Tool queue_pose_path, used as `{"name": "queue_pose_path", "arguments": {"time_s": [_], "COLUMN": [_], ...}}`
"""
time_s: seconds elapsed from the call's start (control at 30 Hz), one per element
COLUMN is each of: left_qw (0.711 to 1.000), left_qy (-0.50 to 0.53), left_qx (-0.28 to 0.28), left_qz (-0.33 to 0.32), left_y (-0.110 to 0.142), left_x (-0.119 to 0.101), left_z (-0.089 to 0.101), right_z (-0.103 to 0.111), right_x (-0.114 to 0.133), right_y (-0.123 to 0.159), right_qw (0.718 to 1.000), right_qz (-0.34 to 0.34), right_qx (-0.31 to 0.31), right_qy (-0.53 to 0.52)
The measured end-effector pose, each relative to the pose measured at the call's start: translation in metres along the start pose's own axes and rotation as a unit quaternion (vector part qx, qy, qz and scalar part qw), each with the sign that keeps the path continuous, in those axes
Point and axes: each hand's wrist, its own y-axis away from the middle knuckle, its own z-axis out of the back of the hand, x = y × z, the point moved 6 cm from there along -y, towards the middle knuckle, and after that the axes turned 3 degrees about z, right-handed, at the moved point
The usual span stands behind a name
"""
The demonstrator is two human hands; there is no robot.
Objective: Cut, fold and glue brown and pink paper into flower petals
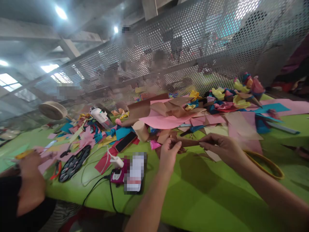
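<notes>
Between my hands a narrow piece of brown paper (189,142) is stretched out above the green table. My left hand (169,150) pinches its left end, thumb against fingers. The right end is pinched in the fingertips of my right hand (220,146). Just behind my left hand stands a tan cardboard roll (141,130), with a scrap of bright pink paper (154,144) beside it. A yellow ring-shaped band (265,164) lies by my right forearm.
Crumpled paper cones (251,91) and coloured sheets (166,119) cover the table's back. A dark phone (126,141), a lit phone (135,172) and a power strip (118,174) with cables lie left of my arm. A co-worker's hand (31,161) is at far left, near orange-handled scissors (56,169).
</notes>
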Motion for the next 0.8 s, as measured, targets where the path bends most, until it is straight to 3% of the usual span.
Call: {"name": "queue_pose_path", "arguments": {"time_s": [0.3, 0.8], "left_qw": [0.995, 0.997], "left_qy": [0.046, 0.056], "left_qx": [0.047, 0.044], "left_qz": [-0.075, -0.019], "left_y": [0.005, 0.003], "left_x": [-0.013, -0.007], "left_z": [-0.005, -0.003], "right_z": [0.001, -0.006], "right_x": [-0.005, -0.001], "right_y": [-0.003, -0.004], "right_qw": [0.999, 0.99], "right_qz": [0.036, 0.128], "right_qx": [0.001, 0.038], "right_qy": [-0.012, 0.037]}}
